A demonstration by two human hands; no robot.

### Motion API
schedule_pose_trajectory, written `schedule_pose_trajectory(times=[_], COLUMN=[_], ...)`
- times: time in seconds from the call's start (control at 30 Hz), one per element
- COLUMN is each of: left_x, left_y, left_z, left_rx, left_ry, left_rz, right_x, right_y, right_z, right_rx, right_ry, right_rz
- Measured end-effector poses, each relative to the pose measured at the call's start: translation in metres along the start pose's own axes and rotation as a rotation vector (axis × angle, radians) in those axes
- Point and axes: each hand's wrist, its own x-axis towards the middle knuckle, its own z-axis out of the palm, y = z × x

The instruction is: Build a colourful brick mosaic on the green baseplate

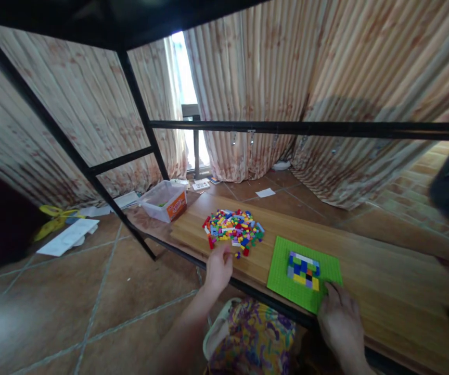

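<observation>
My left hand [219, 265] is at the front edge of a heap of small coloured toy bricks [234, 226], thumb and fingers drawn together. Whatever its fingertips may hold is too small to make out. To the right lies a green baseplate [279, 265]. On its middle sits a flat build of bricks [303, 271] in blue, yellow, white, orange and black. My right hand [340, 315] is over the plate's near right corner, beside the build. Its fingers are bent and close together, and anything between them is hidden.
The wooden board [388, 291] lies low within a black metal frame [306, 128]. A clear plastic box [164, 200] with an orange label stands at its left end. Papers [70, 237] and a yellow item [54, 219] are on the tiled floor. Curtains [255, 78] hang behind.
</observation>
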Motion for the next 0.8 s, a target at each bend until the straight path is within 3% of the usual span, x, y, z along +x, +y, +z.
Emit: schedule_pose_trajectory(times=[0.1, 0.2, 0.5, 0.8], left_x=[0.024, 0.049, 0.118, 0.137], left_y=[-0.021, -0.029, -0.023, -0.013], left_z=[-0.022, -0.026, -0.005, 0.021], left_rx=[0.177, 0.24, 0.395, 0.531], left_ry=[0.041, 0.035, -0.073, -0.149], left_rz=[-0.022, -0.014, 0.107, 0.132], right_x=[0.0, 0.001, -0.003, -0.001], right_y=[0.003, 0.006, 0.008, 0.0], right_z=[0.001, 0.002, 0.001, -0.001], right_rx=[-0.068, -0.144, -0.215, -0.139], right_ry=[-0.013, -0.022, -0.045, -0.018], right_rz=[-0.051, -0.109, -0.164, -0.047])
